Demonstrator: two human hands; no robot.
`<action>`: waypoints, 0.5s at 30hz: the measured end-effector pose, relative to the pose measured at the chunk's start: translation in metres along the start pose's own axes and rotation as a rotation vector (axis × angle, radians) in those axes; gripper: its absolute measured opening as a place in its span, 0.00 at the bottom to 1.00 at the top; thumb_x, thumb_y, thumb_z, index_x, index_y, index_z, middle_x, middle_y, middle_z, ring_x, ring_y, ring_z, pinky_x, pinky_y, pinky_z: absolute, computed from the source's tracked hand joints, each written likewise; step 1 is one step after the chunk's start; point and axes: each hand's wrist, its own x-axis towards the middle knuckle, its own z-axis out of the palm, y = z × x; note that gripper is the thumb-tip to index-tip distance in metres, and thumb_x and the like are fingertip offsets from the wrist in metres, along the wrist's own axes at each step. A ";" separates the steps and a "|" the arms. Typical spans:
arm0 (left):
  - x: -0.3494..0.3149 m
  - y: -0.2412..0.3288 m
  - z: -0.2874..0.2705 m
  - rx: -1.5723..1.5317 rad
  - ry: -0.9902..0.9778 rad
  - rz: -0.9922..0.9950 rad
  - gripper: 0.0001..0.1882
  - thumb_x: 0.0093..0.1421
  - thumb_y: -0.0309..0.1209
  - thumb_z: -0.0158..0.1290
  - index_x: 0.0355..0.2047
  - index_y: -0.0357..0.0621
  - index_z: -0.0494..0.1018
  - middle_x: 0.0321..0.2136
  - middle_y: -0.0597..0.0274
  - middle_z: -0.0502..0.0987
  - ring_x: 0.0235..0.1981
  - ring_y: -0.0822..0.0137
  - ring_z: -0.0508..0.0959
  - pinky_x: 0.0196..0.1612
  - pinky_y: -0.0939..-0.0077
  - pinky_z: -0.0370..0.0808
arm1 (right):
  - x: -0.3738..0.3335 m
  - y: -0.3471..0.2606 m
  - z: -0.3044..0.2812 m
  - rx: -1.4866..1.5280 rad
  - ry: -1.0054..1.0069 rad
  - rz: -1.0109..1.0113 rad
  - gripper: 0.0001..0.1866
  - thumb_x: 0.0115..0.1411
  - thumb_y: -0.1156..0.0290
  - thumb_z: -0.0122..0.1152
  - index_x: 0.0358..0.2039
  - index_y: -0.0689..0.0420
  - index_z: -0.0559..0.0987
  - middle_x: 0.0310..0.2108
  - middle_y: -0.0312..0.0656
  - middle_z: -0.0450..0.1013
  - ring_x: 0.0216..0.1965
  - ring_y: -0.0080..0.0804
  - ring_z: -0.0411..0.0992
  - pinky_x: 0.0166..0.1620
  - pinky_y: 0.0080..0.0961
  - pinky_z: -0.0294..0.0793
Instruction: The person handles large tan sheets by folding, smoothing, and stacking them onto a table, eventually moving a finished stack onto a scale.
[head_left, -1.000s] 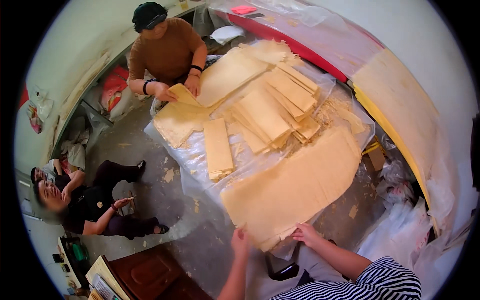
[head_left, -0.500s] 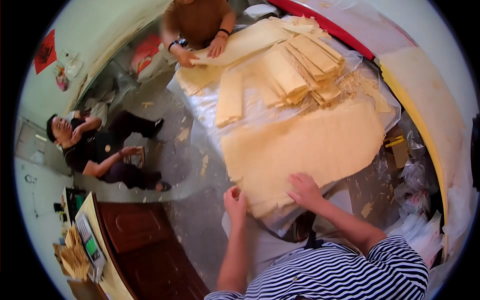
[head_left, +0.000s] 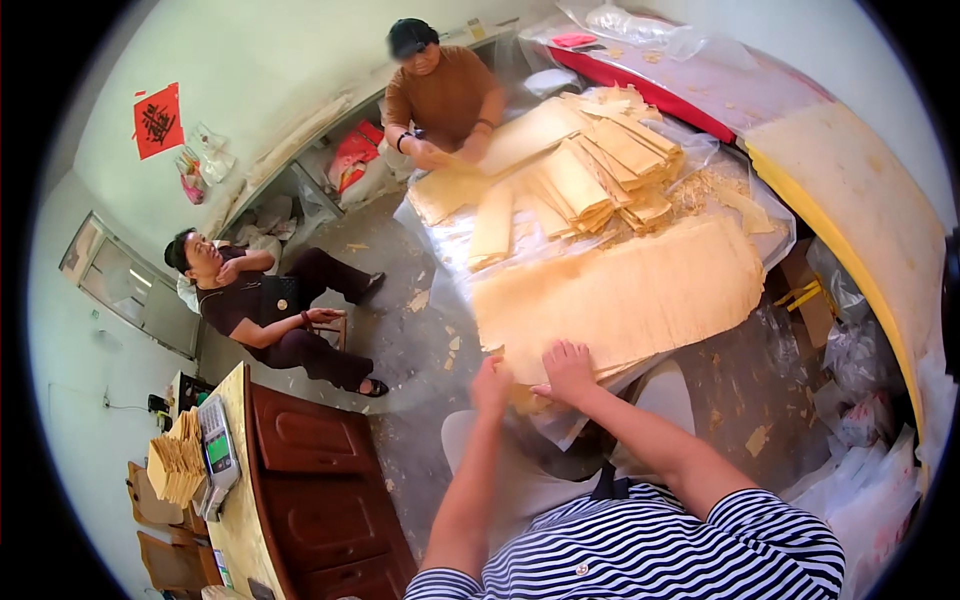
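We should press our right hand [head_left: 571, 373], fingers extended, evenly on the yellow sheet [head_left: 620, 290], and steady its near corner with our left hand [head_left: 492, 384], whose grip we cannot tell.

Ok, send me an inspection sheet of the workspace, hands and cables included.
Surface: plastic-covered table.
Job's things: large pale-yellow sheet at the near side; folded pieces piled behind it.
Clutter: crumbs on the table; floor scraps.
Hands: left hand at the sheet's near-left corner, blurred, grip unclear; right hand laid on the sheet.
Cables: apparently a thin cord at far left.
Surroundings: brown-topped person across the table; seated person at left; wooden cabinet.
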 end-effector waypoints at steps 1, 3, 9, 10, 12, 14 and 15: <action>0.000 -0.001 0.001 -0.019 0.053 0.098 0.19 0.48 0.31 0.53 0.42 0.40 0.70 0.33 0.55 0.77 0.36 0.61 0.77 0.39 0.70 0.72 | 0.000 -0.004 -0.002 0.008 -0.032 0.016 0.32 0.43 0.47 0.62 0.43 0.57 0.72 0.49 0.47 0.64 0.52 0.41 0.60 0.52 0.42 0.56; -0.001 -0.006 0.006 -0.042 0.116 0.183 0.19 0.48 0.31 0.53 0.42 0.40 0.70 0.31 0.56 0.77 0.35 0.61 0.77 0.38 0.70 0.72 | 0.001 -0.009 0.000 0.012 -0.071 0.017 0.30 0.45 0.47 0.61 0.43 0.56 0.72 0.49 0.46 0.65 0.52 0.39 0.61 0.51 0.43 0.56; 0.003 0.040 0.009 -0.962 -0.098 -0.082 0.15 0.55 0.30 0.50 0.42 0.37 0.69 0.28 0.65 0.72 0.32 0.73 0.73 0.34 0.78 0.70 | 0.017 0.021 0.039 0.390 0.124 0.124 0.19 0.52 0.57 0.57 0.42 0.52 0.74 0.37 0.42 0.73 0.42 0.38 0.69 0.46 0.35 0.64; 0.004 0.041 0.012 -1.140 -0.096 -0.195 0.15 0.56 0.30 0.51 0.43 0.37 0.68 0.31 0.64 0.72 0.33 0.74 0.73 0.35 0.79 0.69 | 0.024 0.027 0.032 0.623 0.022 0.314 0.16 0.54 0.60 0.55 0.41 0.54 0.75 0.36 0.41 0.74 0.39 0.37 0.70 0.45 0.31 0.66; 0.007 0.040 0.023 -1.325 -0.099 -0.318 0.15 0.57 0.30 0.51 0.44 0.37 0.68 0.33 0.62 0.73 0.34 0.74 0.72 0.36 0.80 0.69 | 0.032 0.038 0.028 0.841 -0.086 0.514 0.14 0.57 0.62 0.54 0.40 0.56 0.75 0.34 0.41 0.75 0.36 0.36 0.72 0.43 0.28 0.68; 0.005 0.024 0.045 -0.806 -0.258 -0.110 0.21 0.56 0.31 0.54 0.48 0.37 0.65 0.38 0.59 0.73 0.40 0.69 0.72 0.43 0.76 0.70 | 0.034 0.043 0.021 1.636 0.108 0.615 0.12 0.60 0.65 0.49 0.39 0.60 0.75 0.37 0.38 0.74 0.36 0.29 0.72 0.41 0.23 0.70; 0.005 0.008 0.057 -0.664 -0.222 0.060 0.24 0.57 0.32 0.53 0.52 0.38 0.61 0.44 0.57 0.70 0.46 0.64 0.71 0.48 0.73 0.68 | 0.035 0.041 0.016 1.629 0.094 0.615 0.12 0.60 0.65 0.49 0.39 0.60 0.75 0.37 0.38 0.74 0.36 0.29 0.72 0.41 0.23 0.70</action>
